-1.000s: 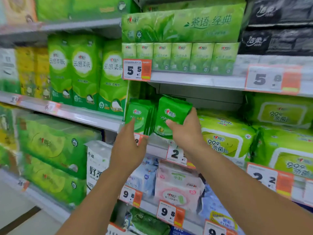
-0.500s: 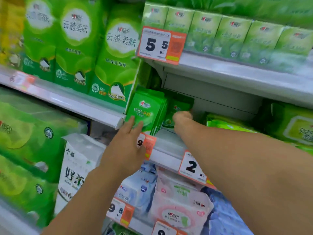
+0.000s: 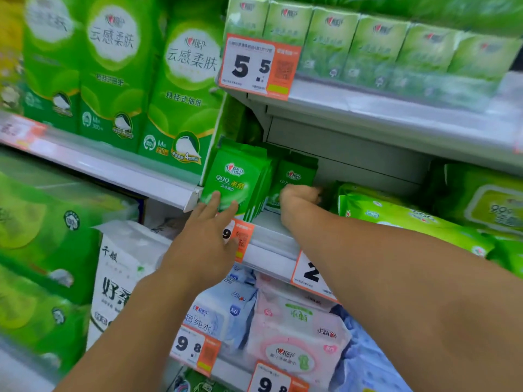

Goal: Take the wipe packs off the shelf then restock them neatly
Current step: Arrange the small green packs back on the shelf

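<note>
With the left hand (image 3: 206, 239) bracing spread, straight fingers against the front wipe pack (image 3: 235, 182) on the shelf (image 3: 271, 244), the right hand (image 3: 297, 198), fingers hidden, should seat the rear pack (image 3: 294, 176) upright and flush.

Tall tissue packs (image 3: 181, 89) upper left; pink wipes (image 3: 294, 349) below (price tags (image 3: 254, 66) throughout).

A: What's printed on the front green wipe pack (image 3: 236, 179)?
B: "999" with "杀菌".
A: And the tall tissue pack (image 3: 184, 89) on the left?
B: "云感柔肤", plus "M" low down.
A: Prices?
B: The upper price tag (image 3: 256, 66) reads "5 5"; the bottom tag (image 3: 195, 348) "9 8".
A: The white bag (image 3: 119, 278)?
B: "千" and "好".
</note>
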### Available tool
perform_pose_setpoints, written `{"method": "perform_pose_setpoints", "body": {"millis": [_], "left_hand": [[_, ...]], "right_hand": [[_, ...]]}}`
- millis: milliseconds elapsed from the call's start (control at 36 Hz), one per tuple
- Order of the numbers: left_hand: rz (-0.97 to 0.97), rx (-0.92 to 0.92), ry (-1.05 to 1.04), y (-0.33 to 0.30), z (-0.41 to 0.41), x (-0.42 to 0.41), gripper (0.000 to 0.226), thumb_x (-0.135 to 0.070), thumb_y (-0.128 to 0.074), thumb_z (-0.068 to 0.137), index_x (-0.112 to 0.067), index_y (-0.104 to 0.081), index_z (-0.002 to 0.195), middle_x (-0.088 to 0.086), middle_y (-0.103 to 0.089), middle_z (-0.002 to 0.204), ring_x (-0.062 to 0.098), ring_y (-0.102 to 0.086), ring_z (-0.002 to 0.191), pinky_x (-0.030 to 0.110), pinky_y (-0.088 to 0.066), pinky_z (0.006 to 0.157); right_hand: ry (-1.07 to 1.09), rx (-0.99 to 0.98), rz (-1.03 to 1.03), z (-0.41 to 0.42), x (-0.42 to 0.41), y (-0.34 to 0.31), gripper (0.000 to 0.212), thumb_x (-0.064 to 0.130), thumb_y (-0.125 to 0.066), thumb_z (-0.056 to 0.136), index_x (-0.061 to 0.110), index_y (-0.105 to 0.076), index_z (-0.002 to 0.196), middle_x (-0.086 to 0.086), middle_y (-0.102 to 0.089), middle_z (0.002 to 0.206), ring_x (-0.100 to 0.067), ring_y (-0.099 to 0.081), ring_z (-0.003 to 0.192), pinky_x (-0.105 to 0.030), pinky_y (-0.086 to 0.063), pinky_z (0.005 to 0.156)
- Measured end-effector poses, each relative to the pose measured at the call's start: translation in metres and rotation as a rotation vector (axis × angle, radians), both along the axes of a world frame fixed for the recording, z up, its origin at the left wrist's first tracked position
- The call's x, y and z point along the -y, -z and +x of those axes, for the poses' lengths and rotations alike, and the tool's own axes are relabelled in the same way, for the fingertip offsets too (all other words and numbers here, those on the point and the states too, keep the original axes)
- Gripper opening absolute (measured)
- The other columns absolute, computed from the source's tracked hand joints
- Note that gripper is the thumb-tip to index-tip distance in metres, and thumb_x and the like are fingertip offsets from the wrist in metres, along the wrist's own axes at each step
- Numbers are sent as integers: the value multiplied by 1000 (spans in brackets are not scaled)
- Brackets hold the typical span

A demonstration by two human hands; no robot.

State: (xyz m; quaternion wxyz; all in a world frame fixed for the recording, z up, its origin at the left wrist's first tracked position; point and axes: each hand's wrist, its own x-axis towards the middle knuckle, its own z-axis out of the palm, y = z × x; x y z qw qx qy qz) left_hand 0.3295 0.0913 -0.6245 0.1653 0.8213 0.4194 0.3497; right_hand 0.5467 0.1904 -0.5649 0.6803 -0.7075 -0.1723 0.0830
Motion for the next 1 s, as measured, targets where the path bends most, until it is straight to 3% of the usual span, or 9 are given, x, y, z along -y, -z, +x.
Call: {"method": "perform_pose_setpoints", "body": {"millis": [111, 167, 250, 361, 472, 695, 778, 917, 1000], "left_hand": [[15, -11, -1, 2, 0, 2, 64, -28, -51, 100, -33, -20, 156, -4, 6, 166, 20, 2, 153, 32, -10, 120], [28, -12, -10, 3, 1, 2, 62, -29, -52, 100, -33, -24, 155, -4, 4, 166, 21, 0, 153, 33, -11, 120], [60, -16, -41, 2, 1, 3, 59, -29, -52, 99, -33, -28, 153, -4, 1, 166, 22, -3, 152, 35, -14, 120], [74, -12, -30, 3, 2, 3, 58, -29, -51, 100, -34, -29, 153, -7, 2, 166, 18, -7, 152, 37, -22, 120], [58, -26, -15, 4, 0, 2, 60, -29, -52, 100, -35, -26, 154, -10, 3, 165, 16, -8, 152, 38, -27, 119], [60, 13, -23, -1, 5, 7, 56, -26, -52, 99, -31, -35, 151, -8, -5, 166, 17, -9, 152, 36, -25, 119], [93, 49, -22, 0, 7, 9, 54, -25, -53, 98, -31, -38, 150, -10, -10, 165, 17, -14, 151, 38, -28, 118], [71, -9, -4, -1, 10, 7, 57, -26, -53, 98, -30, -34, 152, -8, -7, 166, 17, -16, 150, 35, -26, 117], [54, -27, -10, -6, 9, 9, 57, -26, -53, 98, -30, -34, 152, -8, -7, 166, 17, -17, 150, 35, -27, 117]], "right_hand": [[21, 289, -122, -9, 17, -6, 80, 18, -58, 93, 14, -12, 159, -12, -18, 163, -36, -28, 144, -42, -27, 114], [82, 458, -93, -14, 19, -8, 82, 16, -66, 89, 20, -21, 157, -8, -21, 162, -36, -36, 138, -43, -38, 105], [156, 633, -84, -28, 23, -14, 73, 9, -65, 87, 29, -35, 150, -7, -30, 156, -33, -39, 132, -45, -43, 97], [70, 872, -329, -26, 22, -13, 47, 8, -56, 91, 27, -54, 135, -9, -41, 141, -34, -42, 127, -43, -41, 97], [-74, 864, -521, -21, 21, -7, 44, 2, -48, 93, 18, -55, 134, -9, -36, 146, -37, -38, 129, -44, -44, 98], [-116, 849, -494, -32, 28, -12, 45, 1, -52, 90, 16, -53, 132, -11, -36, 143, -38, -37, 130, -43, -47, 93], [-189, 792, -612, -38, 31, -18, 49, 7, -57, 88, 13, -48, 136, -10, -30, 147, -38, -37, 131, -37, -44, 91], [-305, 773, -825, -41, 31, -19, 65, 10, -61, 88, 13, -36, 147, -10, -5, 161, -42, -29, 141, -41, -38, 111], [-351, 789, -871, -40, 38, -18, 69, 9, -59, 90, 14, -29, 151, -10, 3, 164, -44, -21, 145, -45, -34, 115]]}}
